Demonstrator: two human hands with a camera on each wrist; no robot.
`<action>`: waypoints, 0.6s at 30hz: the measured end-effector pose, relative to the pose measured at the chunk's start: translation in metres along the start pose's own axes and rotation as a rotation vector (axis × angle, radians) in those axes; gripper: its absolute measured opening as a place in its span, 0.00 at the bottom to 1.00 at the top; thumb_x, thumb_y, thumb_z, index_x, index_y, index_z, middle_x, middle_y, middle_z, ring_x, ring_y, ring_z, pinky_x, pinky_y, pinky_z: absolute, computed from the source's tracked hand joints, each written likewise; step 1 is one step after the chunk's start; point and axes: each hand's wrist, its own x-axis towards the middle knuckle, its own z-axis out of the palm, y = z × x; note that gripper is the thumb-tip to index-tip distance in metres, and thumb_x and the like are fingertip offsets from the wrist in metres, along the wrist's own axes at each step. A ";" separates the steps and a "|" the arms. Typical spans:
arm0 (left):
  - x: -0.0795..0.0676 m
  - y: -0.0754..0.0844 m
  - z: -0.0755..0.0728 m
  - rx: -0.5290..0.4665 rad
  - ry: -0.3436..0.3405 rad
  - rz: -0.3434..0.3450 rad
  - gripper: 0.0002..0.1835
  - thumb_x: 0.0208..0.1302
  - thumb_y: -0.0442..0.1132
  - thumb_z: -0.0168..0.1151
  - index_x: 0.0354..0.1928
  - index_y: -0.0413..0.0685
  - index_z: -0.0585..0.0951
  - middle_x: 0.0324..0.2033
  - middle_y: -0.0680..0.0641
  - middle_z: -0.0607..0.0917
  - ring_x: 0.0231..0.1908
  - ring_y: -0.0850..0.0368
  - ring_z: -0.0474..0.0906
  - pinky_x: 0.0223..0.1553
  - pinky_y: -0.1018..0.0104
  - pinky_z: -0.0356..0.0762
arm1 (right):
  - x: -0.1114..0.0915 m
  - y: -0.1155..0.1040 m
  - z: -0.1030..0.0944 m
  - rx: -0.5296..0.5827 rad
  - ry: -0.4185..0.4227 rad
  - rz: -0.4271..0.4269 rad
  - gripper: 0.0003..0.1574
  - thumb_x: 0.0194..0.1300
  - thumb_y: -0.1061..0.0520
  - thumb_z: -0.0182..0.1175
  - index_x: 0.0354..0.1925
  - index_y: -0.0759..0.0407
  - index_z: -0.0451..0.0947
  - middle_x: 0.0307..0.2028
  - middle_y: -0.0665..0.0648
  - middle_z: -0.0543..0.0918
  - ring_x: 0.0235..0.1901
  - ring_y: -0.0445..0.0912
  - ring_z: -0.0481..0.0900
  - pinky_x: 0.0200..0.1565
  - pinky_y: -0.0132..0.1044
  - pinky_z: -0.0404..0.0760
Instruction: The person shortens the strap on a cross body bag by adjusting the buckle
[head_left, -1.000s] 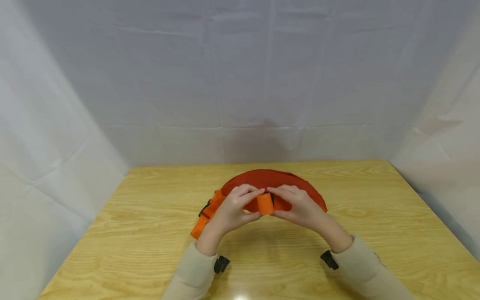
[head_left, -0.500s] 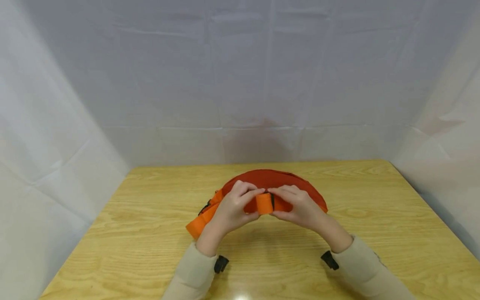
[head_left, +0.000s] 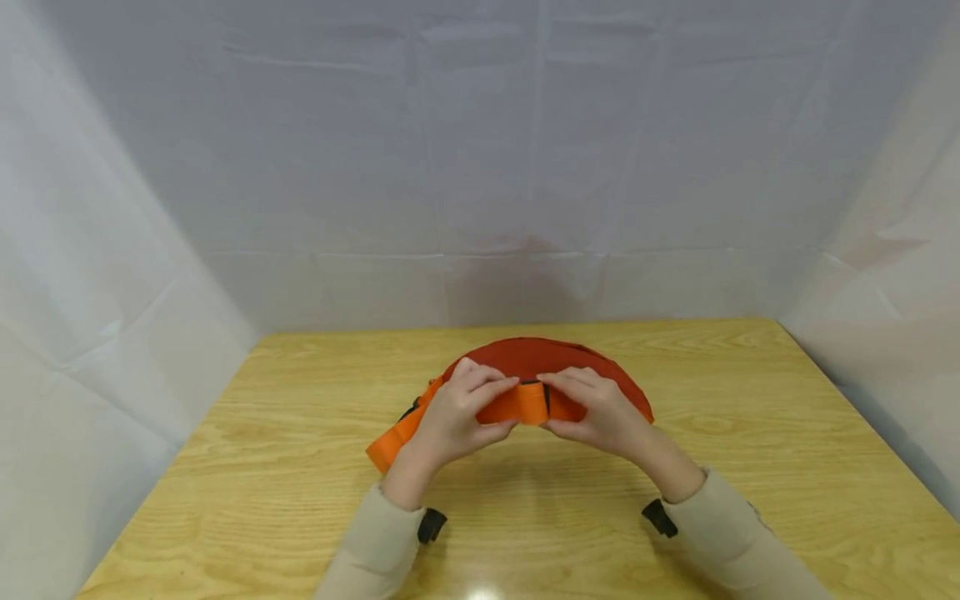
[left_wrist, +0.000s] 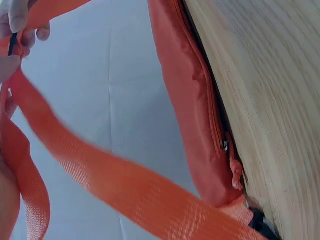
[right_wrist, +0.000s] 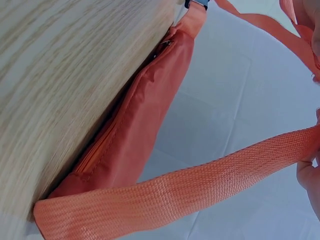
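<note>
A red waist bag point(head_left: 525, 357) with a zipper along its edge rests on the table, its orange webbing strap point(head_left: 533, 404) raised in front of it. Thumb and fingers of my left hand point(head_left: 453, 417) pinch the strap just left of a small upright loop. My right hand point(head_left: 607, 414) pinches the strap from the other side, at a black strap slider point(left_wrist: 13, 44). Fingers partly cover that slider. In the left wrist view, one strap length runs down to a black side-release buckle point(left_wrist: 262, 225) at the bag's end.
The wooden table point(head_left: 720, 500) spreads around the bag. White sheeting point(head_left: 495, 167) hangs behind it and at both sides. Orange strap slack point(head_left: 386, 448) sticks out beside the left forearm. A black clip point(head_left: 432, 525) shows at the left cuff.
My left hand has shifted slightly left, widening the gap between the hands. The strap slack by the left forearm has swung outward to the left. My right hand has hardly moved.
</note>
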 end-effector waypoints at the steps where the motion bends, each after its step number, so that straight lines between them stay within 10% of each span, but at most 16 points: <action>1: -0.001 0.000 -0.001 0.000 0.004 -0.004 0.23 0.38 0.37 0.72 0.42 0.37 0.80 0.34 0.48 0.77 0.34 0.53 0.67 0.34 0.70 0.69 | 0.000 0.000 -0.001 -0.003 0.001 0.002 0.31 0.59 0.44 0.50 0.44 0.71 0.73 0.36 0.61 0.77 0.33 0.50 0.75 0.31 0.38 0.77; 18: -0.026 -0.012 -0.023 -0.026 -0.031 -0.042 0.23 0.39 0.36 0.72 0.42 0.37 0.80 0.35 0.48 0.77 0.34 0.54 0.67 0.30 0.71 0.70 | -0.003 0.001 -0.002 -0.017 0.010 -0.019 0.31 0.59 0.44 0.51 0.44 0.71 0.74 0.35 0.60 0.78 0.32 0.49 0.74 0.29 0.36 0.76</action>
